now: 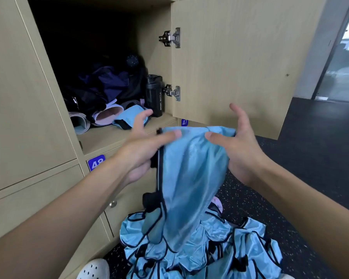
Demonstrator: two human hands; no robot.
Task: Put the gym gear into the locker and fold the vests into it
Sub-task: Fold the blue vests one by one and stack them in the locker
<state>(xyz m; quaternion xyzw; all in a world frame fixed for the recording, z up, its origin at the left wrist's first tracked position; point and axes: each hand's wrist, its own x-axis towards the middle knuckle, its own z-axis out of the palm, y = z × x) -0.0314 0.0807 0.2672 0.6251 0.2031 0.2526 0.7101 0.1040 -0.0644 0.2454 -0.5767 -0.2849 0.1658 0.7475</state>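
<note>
A light blue vest point(191, 178) hangs between the two hands in front of the open locker point(109, 137), just below the front edge of its shelf. The cloth is thin and shiny with a narrow black trim. Its top edge is stretched straight, and the rest drops in soft folds.

The left hand point(147, 150) grips the vest's upper left corner, with the thumb laid over the front and the fingers curled behind. The right hand point(236, 150) pinches the upper right corner between the thumb and the fingers behind the cloth, one finger pointing up. The hands are apart, a vest's width between them.

The lower end of the vest meets a heap of vests point(199, 248) of the same blue, crumpled on the dark speckled floor point(310, 158).

On the shelf, a folded vest point(133, 117) lies near the front edge. A black bottle point(155, 95) stands upright at the right wall, and a rolled mat point(80, 122) lies at the front left corner. Dark clothes point(105, 83) are piled at the back. The door point(240, 63) stands open to the right.
</note>
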